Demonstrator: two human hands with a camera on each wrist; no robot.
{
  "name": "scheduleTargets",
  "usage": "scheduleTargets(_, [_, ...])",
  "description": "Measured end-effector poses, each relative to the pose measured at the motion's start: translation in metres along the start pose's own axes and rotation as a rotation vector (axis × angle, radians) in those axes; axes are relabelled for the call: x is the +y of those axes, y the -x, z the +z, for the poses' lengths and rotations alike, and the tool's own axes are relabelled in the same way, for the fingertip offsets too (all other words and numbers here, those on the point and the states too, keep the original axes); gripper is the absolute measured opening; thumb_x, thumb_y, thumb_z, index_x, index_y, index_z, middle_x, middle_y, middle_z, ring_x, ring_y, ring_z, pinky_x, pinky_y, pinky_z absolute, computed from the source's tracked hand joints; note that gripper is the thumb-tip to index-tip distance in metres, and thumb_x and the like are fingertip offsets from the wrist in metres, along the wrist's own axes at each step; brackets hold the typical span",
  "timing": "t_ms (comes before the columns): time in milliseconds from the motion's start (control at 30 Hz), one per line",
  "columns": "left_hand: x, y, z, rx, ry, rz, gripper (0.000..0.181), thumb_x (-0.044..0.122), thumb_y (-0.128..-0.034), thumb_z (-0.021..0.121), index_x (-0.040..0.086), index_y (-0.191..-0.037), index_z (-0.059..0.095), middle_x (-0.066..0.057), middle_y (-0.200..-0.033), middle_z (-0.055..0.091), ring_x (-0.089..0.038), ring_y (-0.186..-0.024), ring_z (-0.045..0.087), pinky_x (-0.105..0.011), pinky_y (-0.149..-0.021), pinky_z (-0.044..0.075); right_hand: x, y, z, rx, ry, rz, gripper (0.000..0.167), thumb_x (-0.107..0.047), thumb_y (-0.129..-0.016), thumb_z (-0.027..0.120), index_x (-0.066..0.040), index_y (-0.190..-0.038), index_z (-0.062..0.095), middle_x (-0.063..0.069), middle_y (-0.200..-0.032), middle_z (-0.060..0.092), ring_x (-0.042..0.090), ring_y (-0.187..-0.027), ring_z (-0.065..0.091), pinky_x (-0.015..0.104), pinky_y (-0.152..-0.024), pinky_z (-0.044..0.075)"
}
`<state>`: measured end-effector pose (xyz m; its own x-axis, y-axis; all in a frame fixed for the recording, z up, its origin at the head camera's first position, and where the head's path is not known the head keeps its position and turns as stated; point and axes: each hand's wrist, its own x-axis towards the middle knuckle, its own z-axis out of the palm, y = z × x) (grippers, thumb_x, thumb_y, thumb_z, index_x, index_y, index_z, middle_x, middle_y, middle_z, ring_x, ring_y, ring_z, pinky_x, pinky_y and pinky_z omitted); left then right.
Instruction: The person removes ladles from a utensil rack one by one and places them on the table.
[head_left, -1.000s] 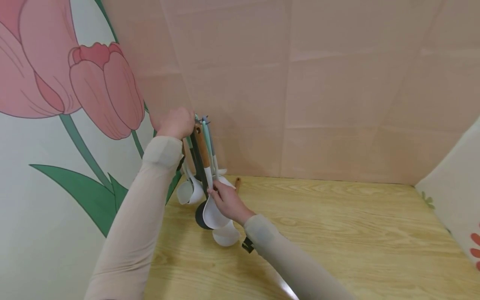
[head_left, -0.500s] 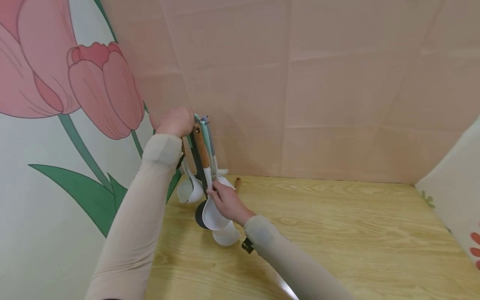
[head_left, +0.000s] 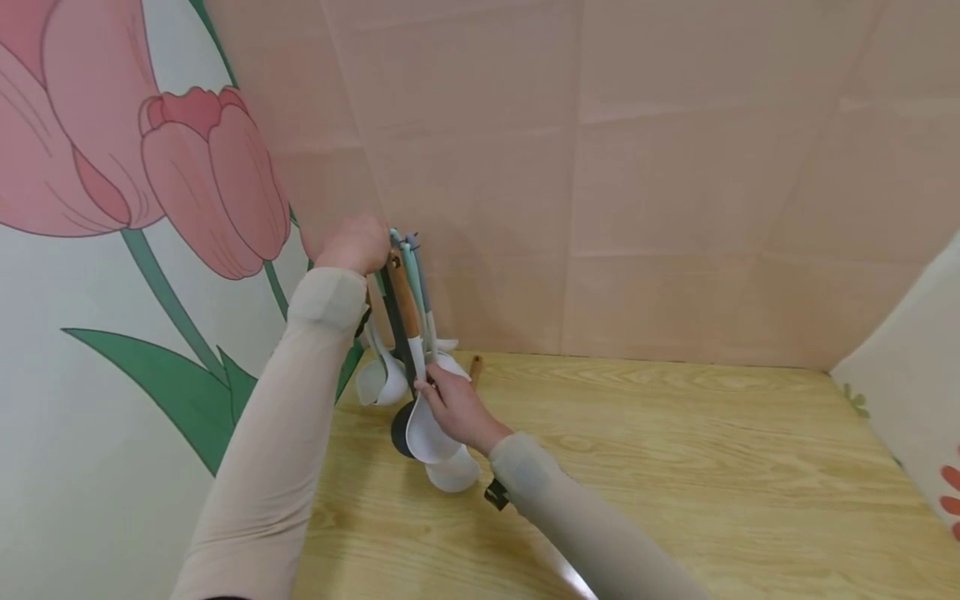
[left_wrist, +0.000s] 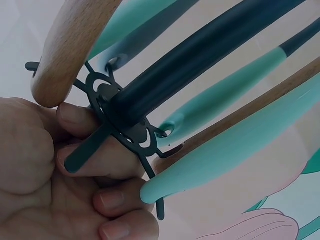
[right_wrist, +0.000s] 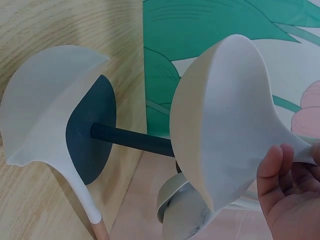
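Note:
My left hand (head_left: 352,243) grips the top of a dark utensil stand, fingers curled behind its hooked ring (left_wrist: 132,136). The stand's pole (left_wrist: 200,56) runs down to a round dark base (right_wrist: 90,142). With my right hand (head_left: 461,407) I pinch the white neck of a ladle (right_wrist: 235,115). Its wooden handle (left_wrist: 75,52) reaches up to one of the hooks; whether it hangs there is unclear. Green-handled utensils (left_wrist: 225,95) and another wooden-handled one hang around the ring. White bowl-shaped heads (head_left: 381,382) hang at the stand's left.
A second white ladle (right_wrist: 42,105) lies on the wood-grain table (head_left: 675,467) beside the base, partly behind my right hand in the head view. A pink wall covering (head_left: 675,183) stands behind, and a tulip-patterned panel (head_left: 213,183) at the left.
The bowl of the held ladle has dropped very slightly. Both hands stay in nearly the same place.

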<state>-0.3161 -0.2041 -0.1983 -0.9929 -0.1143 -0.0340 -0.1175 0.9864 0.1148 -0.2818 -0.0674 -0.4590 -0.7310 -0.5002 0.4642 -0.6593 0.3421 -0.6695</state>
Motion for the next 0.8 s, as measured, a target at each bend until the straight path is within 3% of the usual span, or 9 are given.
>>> scheduleTargets(333, [-0.0048,-0.0031,0.002,0.015,0.028,0.039,0.015,0.012,-0.1045,0.045,0.006,-0.101,0.058,-0.011,-0.096,0.053,-0.025,-0.081,0.051,-0.032,-0.065,0.043,-0.0026,0.002,-0.0024,-0.004,-0.009,0.005,0.018,-0.021,-0.106,0.051,-0.007,-0.102,0.062,0.001,-0.089,0.064,0.014,-0.078,0.055,0.028,-0.069,0.046])
scheduleTargets(800, [-0.0038,-0.0046,0.0014,-0.004,0.002,0.029,0.018,0.016,-0.1062,0.043,0.007,-0.104,0.058,-0.011,-0.1,0.053,-0.026,-0.086,0.051,-0.035,-0.069,0.045,0.0029,0.0087,-0.0041,0.001,-0.023,-0.01,0.015,-0.02,-0.106,0.05,-0.011,-0.1,0.059,-0.001,-0.084,0.061,0.012,-0.07,0.05,0.027,-0.064,0.044])
